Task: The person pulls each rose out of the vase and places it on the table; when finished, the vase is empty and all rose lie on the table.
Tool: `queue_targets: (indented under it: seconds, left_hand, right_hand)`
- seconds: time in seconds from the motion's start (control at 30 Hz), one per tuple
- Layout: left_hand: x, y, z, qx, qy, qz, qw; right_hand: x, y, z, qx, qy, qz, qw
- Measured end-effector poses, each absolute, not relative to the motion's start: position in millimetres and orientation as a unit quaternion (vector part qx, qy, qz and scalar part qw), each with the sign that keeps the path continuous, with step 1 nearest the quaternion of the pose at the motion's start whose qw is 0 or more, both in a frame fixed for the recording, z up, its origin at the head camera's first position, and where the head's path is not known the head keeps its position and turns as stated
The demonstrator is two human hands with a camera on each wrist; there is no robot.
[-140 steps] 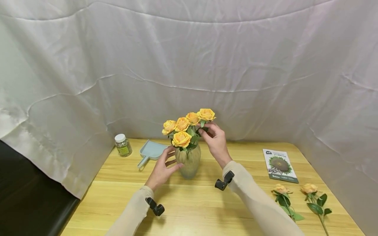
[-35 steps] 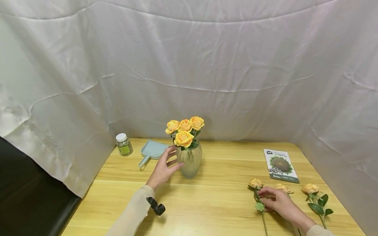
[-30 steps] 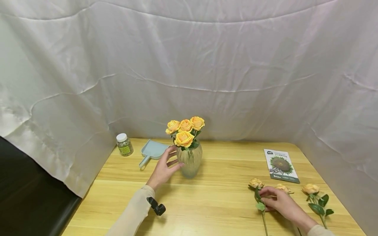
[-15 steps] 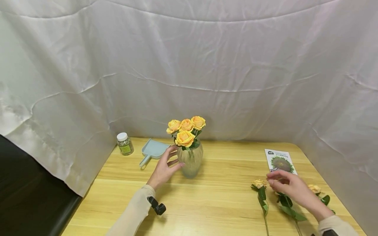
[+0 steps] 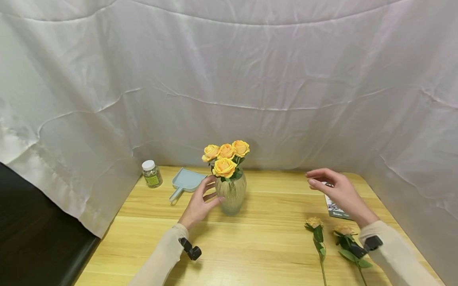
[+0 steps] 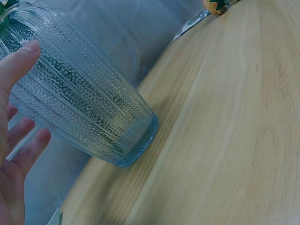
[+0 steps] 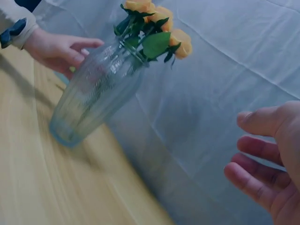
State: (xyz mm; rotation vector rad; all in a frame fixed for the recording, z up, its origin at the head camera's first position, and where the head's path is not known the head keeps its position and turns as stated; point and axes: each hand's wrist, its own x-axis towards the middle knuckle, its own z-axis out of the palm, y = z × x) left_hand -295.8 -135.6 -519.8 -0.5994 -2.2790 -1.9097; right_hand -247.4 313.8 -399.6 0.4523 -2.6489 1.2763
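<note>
A ribbed clear glass vase (image 5: 230, 195) stands upright on the table, holding several yellow roses (image 5: 224, 168). My left hand (image 5: 198, 202) holds the vase by its left side, thumb in front and fingers behind. The left wrist view shows the thumb over the patterned glass of the vase (image 6: 89, 89). My right hand (image 5: 334, 188) hovers above the table at the right, fingers loosely bent and holding nothing. In the right wrist view a gap separates its fingers from the vase (image 7: 96, 91). Below it lie a rose (image 5: 315, 223) and another rose (image 5: 344, 230); the right forearm partly covers the second.
A blue dustpan (image 5: 187, 180) and a jar with a white lid (image 5: 152, 174) stand left of the vase. A printed packet (image 5: 338, 210) lies partly hidden under the right hand. Grey cloth (image 5: 257, 79) hangs behind the wooden table (image 5: 250, 246).
My right hand pinched a rose at the vase, laid it on the table beside the others, let go, then rose up and away. The left hand has stayed at the vase.
</note>
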Motion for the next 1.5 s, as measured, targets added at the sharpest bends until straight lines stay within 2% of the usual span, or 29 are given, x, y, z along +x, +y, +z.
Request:
queue_targets:
  seconds: [0.47,1.03,1.3,1.5]
  left_hand:
    - [-295,-134,-516,-0.191,-0.753,-0.628,0.051]
    - [-294,-135,-516,-0.196,-0.749,-0.63,0.053]
    - [-295,-135,-518,-0.195,-0.753,-0.626,0.055]
    - [-294,-134,-517,-0.193,-0.751,-0.629,0.054]
  right_hand:
    - [-309,222,-405,0.231,-0.762,0.6,0.074]
    - [-333,130,-420,0.237,-0.757,0.609,0.022]
    - [-337,114,-424,0.231,-0.751,0.617,0.045]
    - [-336,107,-422,0.213,-0.741,0.631,0.085]
